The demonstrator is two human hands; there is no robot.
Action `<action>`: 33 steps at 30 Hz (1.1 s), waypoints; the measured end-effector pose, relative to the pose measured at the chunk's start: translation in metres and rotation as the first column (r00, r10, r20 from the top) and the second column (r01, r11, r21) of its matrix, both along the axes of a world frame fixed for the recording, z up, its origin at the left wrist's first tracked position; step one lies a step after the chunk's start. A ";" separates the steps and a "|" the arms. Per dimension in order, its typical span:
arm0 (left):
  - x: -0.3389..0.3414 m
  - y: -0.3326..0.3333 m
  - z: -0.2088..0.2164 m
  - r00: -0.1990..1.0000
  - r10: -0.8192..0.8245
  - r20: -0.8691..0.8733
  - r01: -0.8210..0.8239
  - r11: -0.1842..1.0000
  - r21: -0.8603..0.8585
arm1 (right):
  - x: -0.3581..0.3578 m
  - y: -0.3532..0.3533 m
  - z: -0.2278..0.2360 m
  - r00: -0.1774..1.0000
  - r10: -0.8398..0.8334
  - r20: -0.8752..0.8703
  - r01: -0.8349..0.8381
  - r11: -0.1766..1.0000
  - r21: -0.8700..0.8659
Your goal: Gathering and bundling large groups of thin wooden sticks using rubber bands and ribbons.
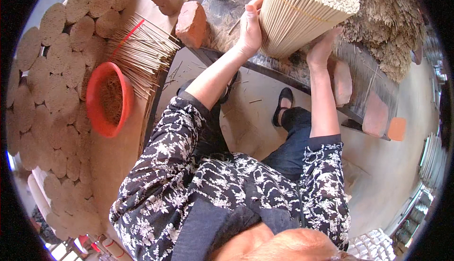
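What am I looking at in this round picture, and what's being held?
There is no machine: these are a person's bare left hand and bare right hand. The single picture comes from a wide fisheye camera on their head, looking down, so straight edges bend. Between them the hands hold a thick, round bundle of thin tan sticks with a thin yellow band. Below is a dark, worn table, with a rough reddish block near its left end. On the flat brown surface to the left are an orange-red round bowl, loose thin tan sticks with a red strip, and stacked round tan bundles.
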State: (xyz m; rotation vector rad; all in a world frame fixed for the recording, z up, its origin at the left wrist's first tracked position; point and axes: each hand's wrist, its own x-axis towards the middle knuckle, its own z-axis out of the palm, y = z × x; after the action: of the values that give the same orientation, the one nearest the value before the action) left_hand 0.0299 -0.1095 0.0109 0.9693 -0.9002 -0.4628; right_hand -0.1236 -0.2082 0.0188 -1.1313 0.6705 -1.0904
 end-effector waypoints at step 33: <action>-0.186 0.051 -0.016 0.653 -0.001 -0.757 0.411 0.841 0.354 | -0.154 0.100 0.022 0.706 -0.361 -0.609 0.297 0.932 -0.208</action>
State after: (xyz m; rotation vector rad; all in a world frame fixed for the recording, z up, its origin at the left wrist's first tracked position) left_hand -0.1557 -0.0587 -0.0051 1.0081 -0.1206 -1.2514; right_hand -0.2774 -0.1080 0.0408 -1.5256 1.4249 -1.0283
